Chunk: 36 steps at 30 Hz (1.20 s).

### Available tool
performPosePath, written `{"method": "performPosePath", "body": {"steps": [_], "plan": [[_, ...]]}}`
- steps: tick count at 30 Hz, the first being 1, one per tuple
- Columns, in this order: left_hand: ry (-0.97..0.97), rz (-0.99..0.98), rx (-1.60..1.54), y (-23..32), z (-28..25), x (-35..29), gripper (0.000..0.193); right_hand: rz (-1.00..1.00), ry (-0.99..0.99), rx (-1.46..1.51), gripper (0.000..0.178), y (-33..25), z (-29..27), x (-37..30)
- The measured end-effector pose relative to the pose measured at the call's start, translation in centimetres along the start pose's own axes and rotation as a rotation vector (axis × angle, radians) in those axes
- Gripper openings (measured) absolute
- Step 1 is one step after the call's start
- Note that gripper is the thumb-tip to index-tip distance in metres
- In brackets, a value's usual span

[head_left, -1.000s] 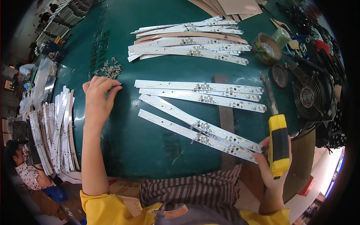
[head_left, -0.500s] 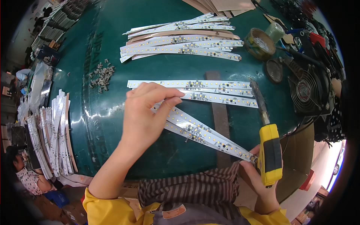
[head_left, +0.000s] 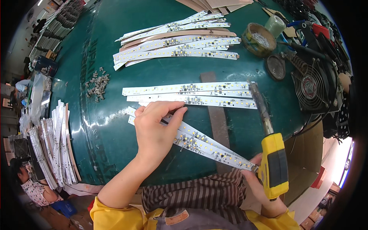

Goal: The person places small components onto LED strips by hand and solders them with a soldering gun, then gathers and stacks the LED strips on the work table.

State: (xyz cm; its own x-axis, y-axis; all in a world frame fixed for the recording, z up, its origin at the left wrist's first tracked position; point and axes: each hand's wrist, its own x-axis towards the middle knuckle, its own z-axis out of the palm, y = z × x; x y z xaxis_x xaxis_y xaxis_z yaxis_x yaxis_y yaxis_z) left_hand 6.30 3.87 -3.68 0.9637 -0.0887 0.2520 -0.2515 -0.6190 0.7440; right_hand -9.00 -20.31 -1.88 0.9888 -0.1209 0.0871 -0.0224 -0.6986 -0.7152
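Note:
My left hand (head_left: 156,128) is pinched, thumb against forefinger, at the lower edge of a white LED strip (head_left: 234,102); anything between the fingertips is too small to make out. That strip lies with others in a row on the green table. Beneath the hand, more LED strips (head_left: 207,147) fan out, their narrow end meeting at my right hand (head_left: 256,177). The right thumb and fingers close around that end. A yellow-and-black soldering gun (head_left: 274,165) stands against the right hand, hiding part of it; its dark metal tip reaches the far strips' right ends.
Small metal pieces (head_left: 98,84) lie heaped at the left. A strip stack (head_left: 180,42) lies at the back, another stack (head_left: 57,145) at far left. To the right are a round tub (head_left: 259,39), a dark round dish (head_left: 275,67) and a fan (head_left: 311,87). A person (head_left: 36,188) sits at far left.
My left hand has moved slightly toward me and to the right relative to the strips, its pinch kept. The view has shifted a little. The right hand stays with the soldering gun and strip ends.

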Motion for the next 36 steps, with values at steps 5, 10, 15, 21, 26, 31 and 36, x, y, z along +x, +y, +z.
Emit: {"method": "performPosePath", "body": {"steps": [5,10,15,21,26,31,36], "plan": [[0.060,0.017,0.033,-0.2,0.2,-0.1,0.017,0.068,-0.010,0.127,0.052,-0.7,0.4,-0.1],[0.050,0.056,0.103,0.0,0.1,-0.1,0.017,0.004,-0.033,0.234,0.062,-0.8,-0.4,0.9],[0.067,0.112,0.158,0.1,0.3,-0.1,0.017,0.046,-0.016,0.234,0.062,0.2,-1.1,0.5],[0.102,0.288,0.268,-0.2,0.4,0.0,0.019,0.175,0.065,0.371,0.062,-0.3,-1.8,0.6],[0.090,0.420,0.417,0.4,0.3,0.2,0.022,0.181,0.155,0.469,0.065,-0.9,-0.9,1.6],[0.099,0.340,0.340,0.3,0.5,0.0,0.020,0.175,0.069,0.548,0.059,-0.8,-1.1,2.0],[0.058,0.154,0.202,0.1,0.3,-0.1,0.016,0.118,0.041,0.557,0.056,-0.8,-0.8,2.4]]}}
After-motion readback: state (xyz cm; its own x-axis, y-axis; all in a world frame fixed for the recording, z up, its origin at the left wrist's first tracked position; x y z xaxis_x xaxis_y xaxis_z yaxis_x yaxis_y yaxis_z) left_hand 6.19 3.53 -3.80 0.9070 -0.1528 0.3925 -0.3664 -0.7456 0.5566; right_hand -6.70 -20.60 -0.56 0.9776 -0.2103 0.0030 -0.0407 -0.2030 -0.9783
